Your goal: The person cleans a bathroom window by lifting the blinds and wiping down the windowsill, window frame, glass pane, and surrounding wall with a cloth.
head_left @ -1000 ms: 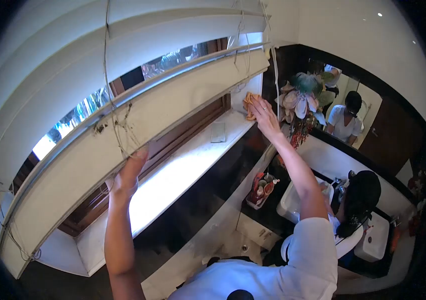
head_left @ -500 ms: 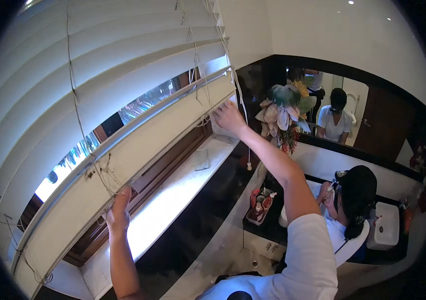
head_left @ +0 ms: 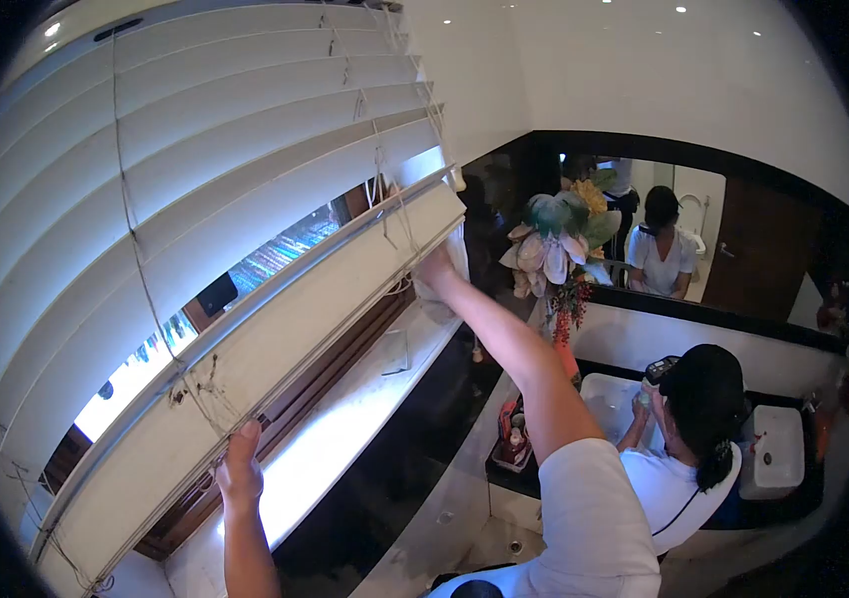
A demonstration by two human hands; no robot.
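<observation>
A white window blind (head_left: 290,329) with wide slats hangs at a tilt across the left half of the view. My left hand (head_left: 241,466) grips its lower edge, thumb on the front face and fingers hidden behind. Thin cords (head_left: 125,199) run down the slats, with tangled ends and dark marks on the bottom slat. My right hand (head_left: 437,271) is under the blind's right end, its fingers mostly hidden behind the slat. Pale grey material that I cannot make out shows beside that hand.
Below the blind runs a pale window sill (head_left: 344,419). To the right are artificial flowers (head_left: 554,239), a mirror (head_left: 703,259) and a basket of bottles (head_left: 512,439). Another person (head_left: 688,439) in white bends over the basins (head_left: 773,453), close to my right arm.
My right hand has moved down and behind the blind's right end. My left hand keeps its hold on the lower edge. The view has shifted slightly.
</observation>
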